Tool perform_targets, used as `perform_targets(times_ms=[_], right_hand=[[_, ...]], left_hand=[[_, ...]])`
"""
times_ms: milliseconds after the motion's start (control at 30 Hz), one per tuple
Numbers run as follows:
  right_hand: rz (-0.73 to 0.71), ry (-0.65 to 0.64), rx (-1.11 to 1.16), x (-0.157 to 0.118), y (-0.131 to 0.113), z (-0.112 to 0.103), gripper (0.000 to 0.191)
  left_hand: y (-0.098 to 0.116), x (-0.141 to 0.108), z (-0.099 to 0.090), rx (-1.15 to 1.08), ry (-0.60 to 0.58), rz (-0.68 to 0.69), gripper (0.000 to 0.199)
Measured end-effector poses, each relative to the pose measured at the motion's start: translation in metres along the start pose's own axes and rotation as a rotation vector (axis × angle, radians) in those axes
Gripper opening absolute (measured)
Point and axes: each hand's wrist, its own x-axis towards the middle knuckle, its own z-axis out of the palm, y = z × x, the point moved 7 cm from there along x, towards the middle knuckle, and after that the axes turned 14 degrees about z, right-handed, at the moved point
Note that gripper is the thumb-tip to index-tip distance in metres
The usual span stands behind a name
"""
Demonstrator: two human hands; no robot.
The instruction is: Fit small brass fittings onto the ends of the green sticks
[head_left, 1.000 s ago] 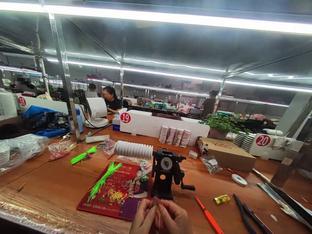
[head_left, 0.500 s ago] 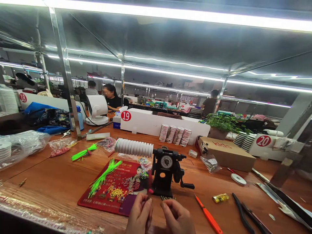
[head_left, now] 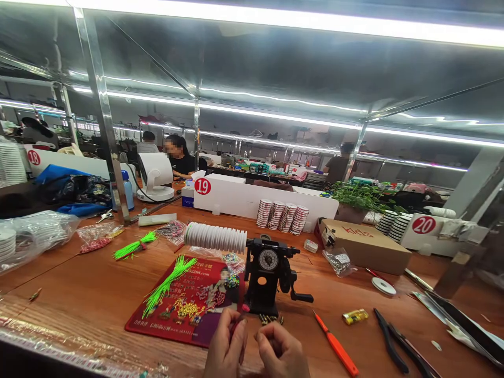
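At the bottom middle, my left hand (head_left: 227, 344) is closed in a pinch over the lower right edge of a red printed mat (head_left: 157, 315). My right hand (head_left: 280, 349), also pinched, is a little apart from it. Whatever the fingertips hold is too small to make out. Just beyond them stands a black hand-cranked winder (head_left: 264, 278), with a row of white spools (head_left: 216, 238) on its shaft. Small dark and brass-coloured pieces (head_left: 268, 318) lie at its base. On the mat are bright green strands (head_left: 168, 286) and a heap of yellow beads (head_left: 188, 311).
To the right lie an orange-handled tool (head_left: 338, 349), a yellow lighter (head_left: 355, 316) and black-handled pliers (head_left: 391, 341). Stacked spools (head_left: 277, 216) stand before a white divider (head_left: 236, 195). A cardboard box (head_left: 362, 247) sits behind, and a person (head_left: 183, 157) is across the bench.
My right hand has shifted slightly left and its fingers stay pinched. More of the small pieces by the winder's base show. The view has shifted slightly.
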Motion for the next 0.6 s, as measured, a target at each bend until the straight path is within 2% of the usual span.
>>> perform_targets(times_ms=[133, 333, 433, 533, 600], right_hand=[[0.030, -0.014, 0.047, 0.004, 0.005, 0.000, 0.026], [0.052, -0.039, 0.274, 0.006, 0.000, -0.006, 0.034], [0.115, -0.120, 0.340, 0.007, 0.003, 0.003, 0.042], [0.098, -0.183, 0.342, 0.008, 0.008, 0.008, 0.040], [0.046, -0.123, 0.237, 0.012, 0.013, 0.000, 0.034]], left_hand=[[-0.002, -0.001, 0.002, 0.006, -0.030, -0.017, 0.043], [0.005, -0.002, 0.003, 0.010, -0.048, -0.019, 0.042], [0.003, -0.003, 0.006, 0.002, -0.062, -0.028, 0.041], [-0.001, -0.004, 0.008, -0.035, -0.075, 0.001, 0.041], [-0.003, -0.003, 0.005, -0.056, -0.084, 0.007, 0.043]])
